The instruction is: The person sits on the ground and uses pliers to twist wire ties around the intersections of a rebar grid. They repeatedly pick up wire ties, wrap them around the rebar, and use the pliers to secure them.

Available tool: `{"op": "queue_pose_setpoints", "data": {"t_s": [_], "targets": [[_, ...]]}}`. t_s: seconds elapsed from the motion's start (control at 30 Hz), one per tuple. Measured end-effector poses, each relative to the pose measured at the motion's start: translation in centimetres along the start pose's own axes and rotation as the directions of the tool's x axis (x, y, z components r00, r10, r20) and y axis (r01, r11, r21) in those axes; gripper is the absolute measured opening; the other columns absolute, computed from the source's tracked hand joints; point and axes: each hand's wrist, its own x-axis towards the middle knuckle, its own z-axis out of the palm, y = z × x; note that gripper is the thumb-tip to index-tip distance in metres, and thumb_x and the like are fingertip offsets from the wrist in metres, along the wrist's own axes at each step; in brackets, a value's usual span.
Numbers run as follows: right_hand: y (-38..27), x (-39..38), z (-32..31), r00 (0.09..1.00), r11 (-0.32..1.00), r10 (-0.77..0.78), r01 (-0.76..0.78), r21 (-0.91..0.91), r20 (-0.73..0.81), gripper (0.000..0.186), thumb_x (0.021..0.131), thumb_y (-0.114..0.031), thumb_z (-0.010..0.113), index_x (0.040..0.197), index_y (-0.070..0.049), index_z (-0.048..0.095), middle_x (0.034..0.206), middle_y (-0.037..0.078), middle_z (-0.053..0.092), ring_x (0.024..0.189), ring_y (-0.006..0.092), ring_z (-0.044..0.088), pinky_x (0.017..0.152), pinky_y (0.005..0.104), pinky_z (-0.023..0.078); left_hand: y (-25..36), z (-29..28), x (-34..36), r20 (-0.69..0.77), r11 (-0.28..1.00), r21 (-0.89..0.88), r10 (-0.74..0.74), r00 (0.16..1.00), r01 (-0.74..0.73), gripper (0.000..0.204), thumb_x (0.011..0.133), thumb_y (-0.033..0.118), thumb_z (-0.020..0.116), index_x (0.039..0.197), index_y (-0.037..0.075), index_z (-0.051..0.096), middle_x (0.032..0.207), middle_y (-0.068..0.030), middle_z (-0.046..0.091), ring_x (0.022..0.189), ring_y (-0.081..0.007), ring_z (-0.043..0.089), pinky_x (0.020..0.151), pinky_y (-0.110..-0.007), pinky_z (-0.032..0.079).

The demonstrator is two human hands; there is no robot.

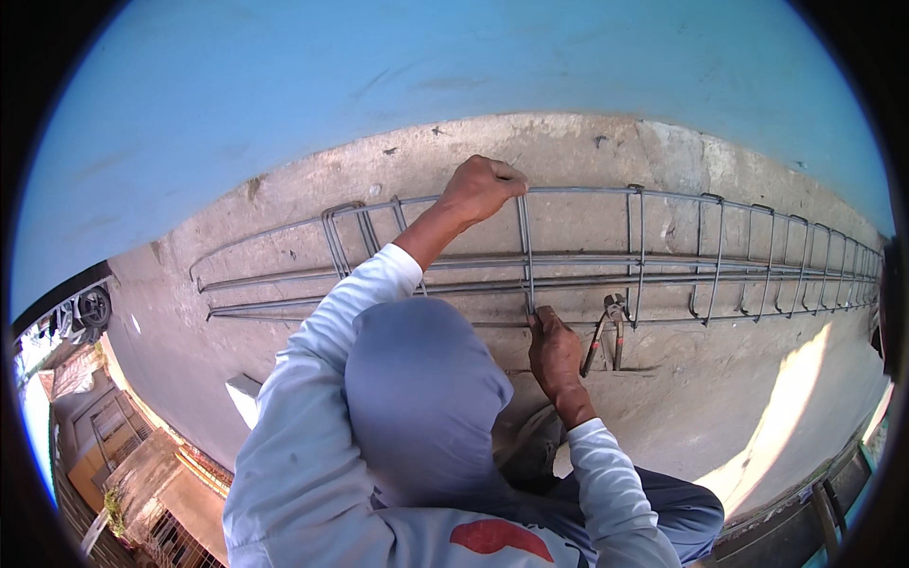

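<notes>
A long steel rebar cage (587,257) lies across the concrete floor, made of lengthwise bars with square stirrups around them. My left hand (478,189) is closed at the far bar, its fingers on the upper corner of one stirrup (527,237). At that same stirrup's near corner, my right hand (554,352) pinches with thumb and fingers. Just right of my right hand, a pair of pincers (614,312) with red and dark handles rests against the near side of the cage.
Beyond the cage rises a blue wall (454,66). More stirrups (805,251) are spaced along the cage to the right; a few (346,237) sit bunched to the left. A sunlit strip (781,417) crosses the floor at right. A motorcycle (93,308) stands far left.
</notes>
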Motion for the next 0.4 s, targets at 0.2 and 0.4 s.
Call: {"op": "queue_pose_setpoints", "data": {"t_s": [0.2, 0.4], "targets": [[0.1, -0.2, 0.5, 1.0, 0.999, 0.024, -0.024, 0.021, -0.004, 0.01, 0.099, -0.017, 0.059, 0.103, -0.009, 0.061, 0.093, 0.021, 0.07, 0.086, 0.048, 0.066, 0.071, 0.0556, 0.051, 0.4, 0.5, 0.0, 0.008, 0.999, -0.01, 0.033, 0.999, -0.033, 0.036, 0.091, 0.03, 0.074, 0.113, 0.0, 0.077, 0.111, -0.0216, 0.075, 0.108, -0.0295, 0.07, 0.098, -0.038, 0.052], [1.0, 0.5, -0.3, 0.999, 0.998, 0.032, -0.033, 0.046, 0.034, 0.012, 0.099, -0.017, 0.059, 0.102, -0.006, 0.06, 0.096, 0.024, 0.069, 0.09, 0.048, 0.065, 0.075, 0.0564, 0.051, 1.2, 0.5, 0.5, 0.043, 0.999, 0.031, 0.04, 0.998, -0.042, 0.036, 0.092, 0.031, 0.073, 0.114, 0.004, 0.077, 0.114, -0.0199, 0.074, 0.111, -0.0321, 0.069, 0.099, -0.04, 0.052]]}}
